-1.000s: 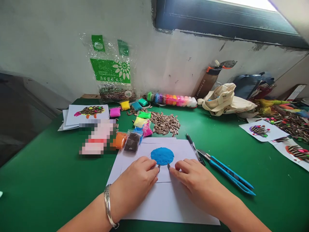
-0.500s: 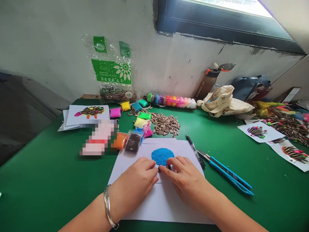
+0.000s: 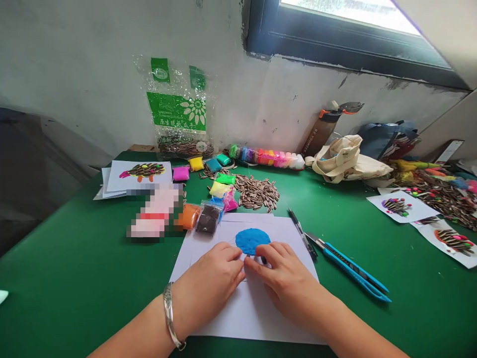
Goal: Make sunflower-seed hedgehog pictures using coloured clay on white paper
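Observation:
A flat blue clay oval [image 3: 252, 241] lies on a stack of white paper [image 3: 231, 318]. Small black clay pieces [image 3: 264, 260] touch or lie close to its lower edge, partly covered by fingers. My right hand [image 3: 285, 266] is curled over this edge, its fingertips pressed at a black piece and close against the blue oval. To the left, my left hand [image 3: 216, 271], with a silver bracelet at the wrist, has its fingers bent together by the same edge. What its fingertips hold, if anything, is hidden.
Bagged clay [image 3: 207, 219] and sunflower seeds [image 3: 257, 191] lie beyond the paper. A pen [image 3: 301, 231] and a blue utility knife [image 3: 352, 268] lie to the right. Seed-decorated pictures [image 3: 145, 174] rest at left; a bottle [image 3: 322, 129] and cloth bag [image 3: 343, 159] stand behind.
The right fingertips have shifted slightly at the lower edge of the blue oval, and the black pieces show a little differently. The whole view has moved slightly; both hands stay in nearly the same place.

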Available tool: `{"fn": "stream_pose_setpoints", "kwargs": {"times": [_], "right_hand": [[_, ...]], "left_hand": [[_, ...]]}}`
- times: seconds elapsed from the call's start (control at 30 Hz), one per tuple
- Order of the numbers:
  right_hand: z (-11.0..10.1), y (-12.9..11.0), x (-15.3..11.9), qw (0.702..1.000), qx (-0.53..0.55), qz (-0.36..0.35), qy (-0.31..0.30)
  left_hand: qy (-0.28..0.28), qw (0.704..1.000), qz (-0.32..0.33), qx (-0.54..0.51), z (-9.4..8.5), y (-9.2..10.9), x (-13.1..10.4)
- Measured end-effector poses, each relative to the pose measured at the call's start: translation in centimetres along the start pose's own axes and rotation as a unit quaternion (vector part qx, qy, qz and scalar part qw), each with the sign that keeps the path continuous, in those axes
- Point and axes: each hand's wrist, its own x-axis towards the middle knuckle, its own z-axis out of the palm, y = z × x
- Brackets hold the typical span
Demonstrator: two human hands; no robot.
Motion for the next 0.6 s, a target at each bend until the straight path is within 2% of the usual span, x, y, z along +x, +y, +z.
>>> {"fn": "stream_pose_setpoints", "kwargs": {"times": [0.2,0.4,0.6], "right_hand": [[0.17,0.15,-0.1,1.0,-0.004,0.005,-0.009],[-0.28,-0.1,-0.12,1.0,-0.017,-0.01,0.017],[-0.03,-0.08,-0.12,1.0,-0.012,0.0,0.005]], "left_hand": [[0.003,1.0,0.001,-0.003,0.22,-0.09,-0.05],[0.002,1.0,-0.008,-0.026,0.05,-0.2,0.02],[0.007,1.0,0.0,-0.017,0.32,-0.47,-0.03]]}}
